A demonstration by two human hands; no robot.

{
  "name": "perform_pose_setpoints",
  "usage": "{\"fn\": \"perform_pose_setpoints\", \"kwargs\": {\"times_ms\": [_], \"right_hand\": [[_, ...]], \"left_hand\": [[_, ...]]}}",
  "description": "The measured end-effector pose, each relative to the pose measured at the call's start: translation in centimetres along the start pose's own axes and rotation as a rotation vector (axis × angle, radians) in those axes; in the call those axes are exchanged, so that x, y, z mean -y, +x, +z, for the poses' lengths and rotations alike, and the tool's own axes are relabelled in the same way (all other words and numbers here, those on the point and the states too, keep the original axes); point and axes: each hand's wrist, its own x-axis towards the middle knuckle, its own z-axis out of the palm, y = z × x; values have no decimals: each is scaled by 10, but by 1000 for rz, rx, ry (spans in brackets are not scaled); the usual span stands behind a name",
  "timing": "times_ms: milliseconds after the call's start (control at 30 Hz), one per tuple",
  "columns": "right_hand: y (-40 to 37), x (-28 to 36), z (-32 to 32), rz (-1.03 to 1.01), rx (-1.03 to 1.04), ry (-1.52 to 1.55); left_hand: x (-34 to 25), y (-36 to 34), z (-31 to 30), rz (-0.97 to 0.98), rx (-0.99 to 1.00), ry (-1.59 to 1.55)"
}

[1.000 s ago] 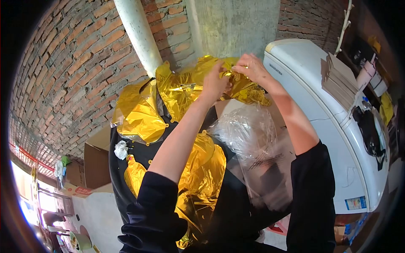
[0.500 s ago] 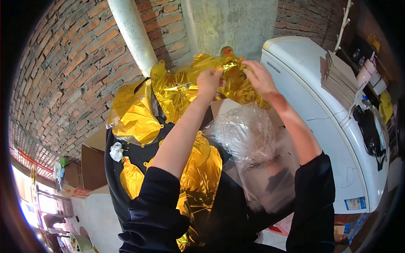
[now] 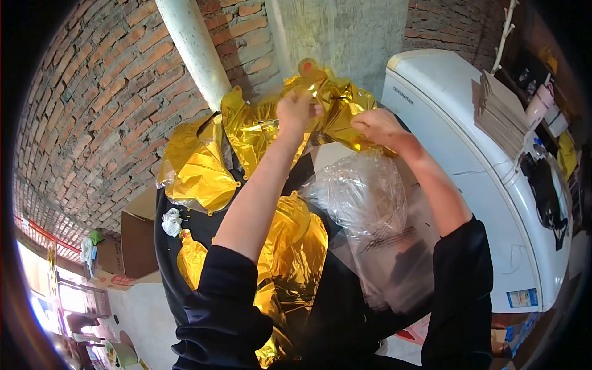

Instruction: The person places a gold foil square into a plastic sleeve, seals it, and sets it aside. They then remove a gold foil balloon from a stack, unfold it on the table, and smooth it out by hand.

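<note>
A crumpled gold foil balloon (image 3: 339,102) is stretched between my hands at the back of the black-covered surface. My left hand (image 3: 296,114) is closed on its left part, slightly blurred, with the fingertips partly hidden. On the right side, my right hand (image 3: 377,127) pinches the foil's edge between thumb and fingers. Flat gold foil balloons (image 3: 197,166) lie to the left, near the wall. Another large gold foil balloon (image 3: 296,246) lies under and beside my left forearm, and a small one (image 3: 192,256) rests at the left edge.
Clear plastic bags (image 3: 364,191) lie below my right hand, over some cardboard. A white refrigerator or freezer (image 3: 450,148) stands close on the right, with stacked cardboard (image 3: 502,114) on it. A pale pipe (image 3: 194,52) and brick wall (image 3: 117,80) are behind. A crumpled white scrap (image 3: 172,222) lies left.
My right hand has moved down and closed on the foil, and my left hand has shifted slightly left. The balloon's red-marked end has swung up and left.
</note>
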Motion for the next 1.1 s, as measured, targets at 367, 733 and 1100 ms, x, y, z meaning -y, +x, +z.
{"fn": "perform_pose_setpoints", "kwargs": {"times_ms": [367,733,1100], "right_hand": [[51,18,29,-22,320,-216],[71,-11,67,-40,261,-170],[72,-2,58,44,313,-159]], "left_hand": [[-29,-4,-3,-57,202,-86],[-138,-23,5,209,358,-398],[-277,-41,-69,631,227,-348]]}}
